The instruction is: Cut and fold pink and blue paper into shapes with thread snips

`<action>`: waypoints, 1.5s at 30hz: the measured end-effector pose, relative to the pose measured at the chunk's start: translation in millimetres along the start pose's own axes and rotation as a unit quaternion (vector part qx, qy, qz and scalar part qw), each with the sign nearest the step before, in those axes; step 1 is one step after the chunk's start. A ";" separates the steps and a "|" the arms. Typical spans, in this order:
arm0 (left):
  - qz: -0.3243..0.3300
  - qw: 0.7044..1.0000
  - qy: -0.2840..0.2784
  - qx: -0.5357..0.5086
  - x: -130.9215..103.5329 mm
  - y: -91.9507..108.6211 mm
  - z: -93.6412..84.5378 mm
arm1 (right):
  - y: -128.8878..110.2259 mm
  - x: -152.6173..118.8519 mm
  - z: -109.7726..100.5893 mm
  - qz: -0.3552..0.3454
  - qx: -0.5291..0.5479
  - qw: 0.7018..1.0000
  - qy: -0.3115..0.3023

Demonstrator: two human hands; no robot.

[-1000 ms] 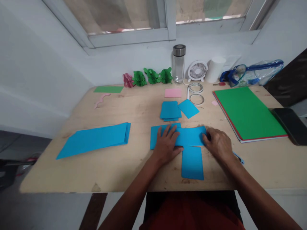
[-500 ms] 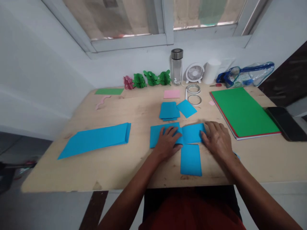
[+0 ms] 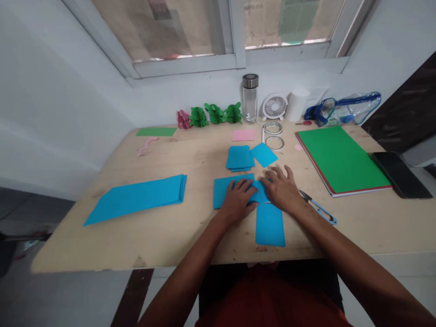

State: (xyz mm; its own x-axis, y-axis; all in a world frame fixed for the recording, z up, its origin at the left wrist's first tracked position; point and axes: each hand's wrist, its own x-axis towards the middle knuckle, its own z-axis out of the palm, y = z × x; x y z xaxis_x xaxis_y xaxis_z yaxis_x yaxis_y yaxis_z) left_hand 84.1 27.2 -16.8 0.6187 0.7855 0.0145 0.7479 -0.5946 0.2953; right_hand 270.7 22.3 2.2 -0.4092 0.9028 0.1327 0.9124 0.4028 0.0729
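Observation:
A creased strip of blue paper (image 3: 223, 190) lies flat on the table in front of me. My left hand (image 3: 238, 198) rests on its middle with the fingers spread. My right hand (image 3: 281, 187) lies over the strip's right part, fingers apart, and hides that end. Below the strip sits a separate blue paper rectangle (image 3: 270, 227). Just beyond it are a small stack of blue paper pieces (image 3: 240, 157) and a single tilted blue piece (image 3: 264, 155). Thread snips (image 3: 320, 209) with a light-blue handle lie beside my right forearm.
Long blue sheets (image 3: 136, 198) lie at the left. Green paper (image 3: 342, 161) and a phone (image 3: 400, 175) are at the right. Along the wall stand green paper figures (image 3: 215, 113), a glass bottle (image 3: 250, 102) and a small fan (image 3: 274, 106), with tape rolls (image 3: 274, 143) in front.
My right hand has moved left from the strip's right end to near its middle, close to my left hand. The snips now show fully. My left hand has stayed in place.

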 end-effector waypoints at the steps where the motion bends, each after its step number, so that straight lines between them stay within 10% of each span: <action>1: 0.001 1.000 0.003 0.001 0.0 -0.2 0.8 | -1.1 2.4 1.3 -0.006 0.006 1.000 -0.011; 25: -0.009 0.999 0.036 -0.002 -0.2 0.5 9.2 | -2.0 4.5 9.0 0.002 0.052 0.999 0.008; 39: 0.003 0.997 0.069 0.018 -6.2 -0.1 21.9 | 33.7 -49.9 11.7 0.051 -0.045 0.995 0.068; 45: 0.005 0.993 0.112 0.026 -8.4 -0.3 27.8 | 8.2 -86.6 0.2 0.030 0.060 0.987 0.149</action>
State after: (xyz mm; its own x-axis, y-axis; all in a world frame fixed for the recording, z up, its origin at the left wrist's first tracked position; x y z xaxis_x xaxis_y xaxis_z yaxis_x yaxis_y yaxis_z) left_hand 85.3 16.0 -43.5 0.5612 0.7950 0.2303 0.7576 -0.6054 0.2440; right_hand 313.6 -52.5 -8.9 -0.3244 0.8482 0.4186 0.9224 0.3817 -0.0586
